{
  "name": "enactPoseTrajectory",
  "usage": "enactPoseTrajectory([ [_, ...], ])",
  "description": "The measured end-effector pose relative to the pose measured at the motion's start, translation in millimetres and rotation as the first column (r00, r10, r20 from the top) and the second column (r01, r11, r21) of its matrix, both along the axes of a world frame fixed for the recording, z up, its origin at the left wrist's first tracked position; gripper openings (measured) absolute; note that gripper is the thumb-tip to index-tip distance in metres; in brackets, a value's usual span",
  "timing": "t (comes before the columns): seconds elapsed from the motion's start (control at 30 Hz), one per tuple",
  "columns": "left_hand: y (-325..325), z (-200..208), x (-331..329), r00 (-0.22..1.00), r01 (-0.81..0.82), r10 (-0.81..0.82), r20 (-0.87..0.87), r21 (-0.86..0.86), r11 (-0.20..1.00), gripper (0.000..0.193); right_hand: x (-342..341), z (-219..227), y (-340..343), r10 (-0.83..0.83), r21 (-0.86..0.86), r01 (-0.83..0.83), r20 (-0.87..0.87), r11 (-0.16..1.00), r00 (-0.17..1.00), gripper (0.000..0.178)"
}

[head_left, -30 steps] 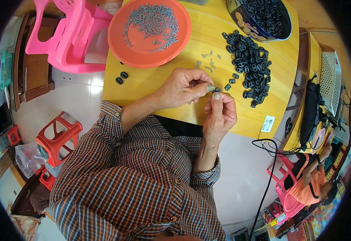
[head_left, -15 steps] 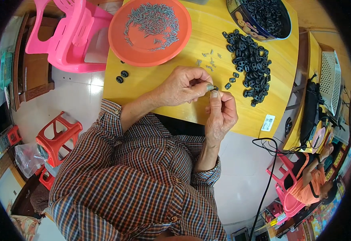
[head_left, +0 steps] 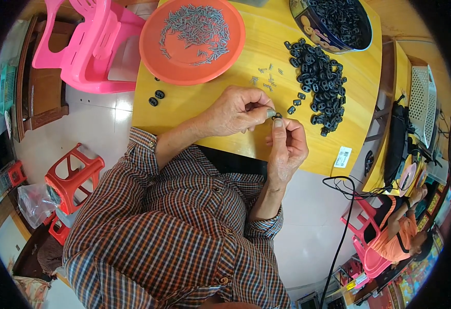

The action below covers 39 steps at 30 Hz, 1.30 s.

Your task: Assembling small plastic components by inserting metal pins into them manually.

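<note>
Over the near part of the yellow table, both my hands meet at a small black plastic piece (head_left: 277,116). My right hand (head_left: 287,147) pinches this piece between thumb and forefinger. The thumb and forefinger of my left hand (head_left: 236,112) are pressed together right beside it; whatever lies between them is too small to make out. Beyond my hands are several loose grey screws (head_left: 271,79). A heap of black two-hole plastic pieces (head_left: 322,85) lies to their right, with a few strays nearer my right hand. Two round black pieces (head_left: 154,101) rest by the left table edge.
An orange-red plate (head_left: 184,75) of grey screws sits at the far left of the table (head_left: 210,141). At the far right stands a round tin (head_left: 318,38) full of black pieces. A black cable (head_left: 343,232) hangs at the right; another person (head_left: 396,239) sits beyond.
My right hand has shifted slightly right and drawn a little away from my left fingertips, so more of the black piece shows. My left hand has barely moved.
</note>
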<state>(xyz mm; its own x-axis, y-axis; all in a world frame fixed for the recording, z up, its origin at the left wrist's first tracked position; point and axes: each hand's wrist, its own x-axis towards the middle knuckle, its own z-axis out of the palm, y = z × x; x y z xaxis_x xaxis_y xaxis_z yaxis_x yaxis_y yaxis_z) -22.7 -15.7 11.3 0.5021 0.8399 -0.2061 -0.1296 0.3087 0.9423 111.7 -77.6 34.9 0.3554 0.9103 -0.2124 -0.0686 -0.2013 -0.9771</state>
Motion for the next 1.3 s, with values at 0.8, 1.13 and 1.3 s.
enactPoseTrajectory([
  [0.8, -3, -2, 3, 0.998, -0.055, 0.057, -0.018, 0.080, 0.995, 0.009, -2, -8, 0, -0.039, -0.042, 0.035, -0.079, 0.998, 0.996, 0.008],
  [1.13, -4, 1, 3, 0.998, -0.057, 0.056, -0.020, -0.006, 0.998, 0.011, 1, -7, -2, -0.049, -0.035, 0.045, -0.136, 0.998, 0.990, 0.011],
  [1.3, -6, 8, 8, 0.998, -0.058, 0.058, -0.014, 0.019, 0.998, 0.012, 7, -4, -5, -0.062, -0.048, 0.057, -0.133, 0.997, 0.989, 0.011],
])
